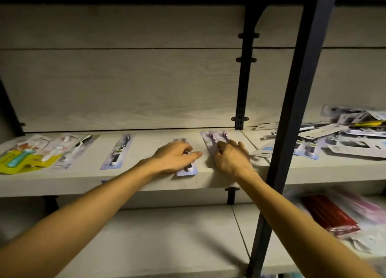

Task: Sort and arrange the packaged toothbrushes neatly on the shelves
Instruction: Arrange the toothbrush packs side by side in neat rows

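Left hand (176, 155) — fingers flat, pressing one toothbrush pack (187, 169) | right hand (228, 156) — fingers pinching twin-brush pack (211, 140) | both on shelf (146, 173)

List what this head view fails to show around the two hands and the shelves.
- Pale purple toothbrush pack: middle hidden under the left hand.
- Twin-brush purple pack: near end covered by the right hand; its grip unclear.
- Loose pile of packs: cut off by the right edge, print too small.
- Red bundle on the lower shelf: motion-blurred.
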Demonstrator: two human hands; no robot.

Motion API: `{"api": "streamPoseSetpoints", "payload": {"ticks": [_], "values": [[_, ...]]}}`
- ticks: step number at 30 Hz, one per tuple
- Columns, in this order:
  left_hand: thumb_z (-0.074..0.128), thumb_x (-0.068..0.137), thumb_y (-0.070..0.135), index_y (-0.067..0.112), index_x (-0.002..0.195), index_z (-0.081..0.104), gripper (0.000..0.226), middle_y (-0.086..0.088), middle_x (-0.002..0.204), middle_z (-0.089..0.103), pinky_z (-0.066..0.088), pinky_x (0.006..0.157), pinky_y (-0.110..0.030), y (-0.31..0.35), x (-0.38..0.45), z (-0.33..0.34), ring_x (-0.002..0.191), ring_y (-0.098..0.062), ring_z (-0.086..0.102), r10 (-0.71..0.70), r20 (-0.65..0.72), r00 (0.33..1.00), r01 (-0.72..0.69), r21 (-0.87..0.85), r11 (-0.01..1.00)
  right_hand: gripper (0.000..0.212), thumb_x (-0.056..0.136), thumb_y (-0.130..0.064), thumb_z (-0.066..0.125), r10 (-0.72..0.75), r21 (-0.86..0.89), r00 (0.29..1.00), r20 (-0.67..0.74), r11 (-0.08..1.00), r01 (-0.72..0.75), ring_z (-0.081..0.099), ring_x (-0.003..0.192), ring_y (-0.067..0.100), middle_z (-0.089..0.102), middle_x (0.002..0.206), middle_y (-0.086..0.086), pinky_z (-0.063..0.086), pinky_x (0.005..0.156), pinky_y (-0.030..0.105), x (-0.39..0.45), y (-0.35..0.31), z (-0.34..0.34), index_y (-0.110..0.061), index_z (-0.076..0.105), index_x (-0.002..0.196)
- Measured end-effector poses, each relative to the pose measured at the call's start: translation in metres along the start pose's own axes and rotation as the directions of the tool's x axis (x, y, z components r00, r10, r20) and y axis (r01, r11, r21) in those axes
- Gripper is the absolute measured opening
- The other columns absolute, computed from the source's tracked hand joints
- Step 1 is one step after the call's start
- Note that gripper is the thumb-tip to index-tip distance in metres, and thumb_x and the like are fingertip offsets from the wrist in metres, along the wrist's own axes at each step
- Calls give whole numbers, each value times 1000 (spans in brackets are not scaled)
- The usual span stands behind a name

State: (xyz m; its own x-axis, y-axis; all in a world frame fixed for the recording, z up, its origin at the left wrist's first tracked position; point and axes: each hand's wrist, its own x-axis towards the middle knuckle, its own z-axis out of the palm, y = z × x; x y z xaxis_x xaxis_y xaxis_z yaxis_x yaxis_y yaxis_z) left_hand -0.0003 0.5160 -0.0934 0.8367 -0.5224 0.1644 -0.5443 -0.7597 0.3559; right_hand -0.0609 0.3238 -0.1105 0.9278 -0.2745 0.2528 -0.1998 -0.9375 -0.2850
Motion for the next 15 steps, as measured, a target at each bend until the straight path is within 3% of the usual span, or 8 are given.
{"api": "streamPoseSetpoints", "payload": {"ticks": [2,4,7,9,11,13,15], "values": [[31,84,80,29,121,62,70,2,132,60,46,94,-38,1,-8,2,118,-21,58,-24,105,994,16,85,996,42,95,-48,37,-2,-9,1000,20,1000,2,43,116,32,50,132,12,38,98,44,1,0,1,-24,55,125],[24,95,72,30,149,40,71,5,162,31,28,114,-41,1,-3,2,147,-20,32,-43,161,986,15,169,985,42,96,-47,36,-5,-24,999,51,1000,6,41,120,33,48,134,12,36,100,45,2,1,2,-24,52,128],[19,102,61,29,159,19,65,3,168,8,13,123,-44,8,0,-5,154,-18,11,-42,133,990,5,262,965,50,99,-48,31,3,-37,998,66,999,-1,24,139,38,33,151,12,24,113,50,5,-1,0,-24,40,142],[26,104,56,26,158,26,62,-1,167,17,20,121,-41,8,-2,-7,152,-22,21,-3,-21,1000,8,250,968,57,102,-50,24,-35,-32,999,24,999,36,8,150,35,19,161,10,8,122,50,-1,-5,-2,-22,26,152],[33,104,52,25,151,41,55,-1,159,37,34,112,-37,10,-11,-7,141,-25,39,21,-177,984,5,147,989,57,104,-47,22,-133,-8,990,-52,991,132,7,152,29,21,162,12,2,124,46,-12,-4,-5,-20,22,154],[39,104,49,23,142,51,48,1,148,48,42,102,-36,15,-23,-7,128,-25,50,105,-266,958,-61,170,984,54,105,-45,27,-153,35,977,-152,987,159,20,148,29,33,156,13,14,124,45,-29,4,-10,-18,30,152],[43,103,46,21,138,54,44,1,145,50,43,99,-37,19,-35,-4,124,-25,53,202,-319,926,-140,207,968,50,105,-44,30,-122,12,967,-225,992,127,40,135,29,45,144,12,40,109,44,-52,16,-14,-17,40,145]]}}
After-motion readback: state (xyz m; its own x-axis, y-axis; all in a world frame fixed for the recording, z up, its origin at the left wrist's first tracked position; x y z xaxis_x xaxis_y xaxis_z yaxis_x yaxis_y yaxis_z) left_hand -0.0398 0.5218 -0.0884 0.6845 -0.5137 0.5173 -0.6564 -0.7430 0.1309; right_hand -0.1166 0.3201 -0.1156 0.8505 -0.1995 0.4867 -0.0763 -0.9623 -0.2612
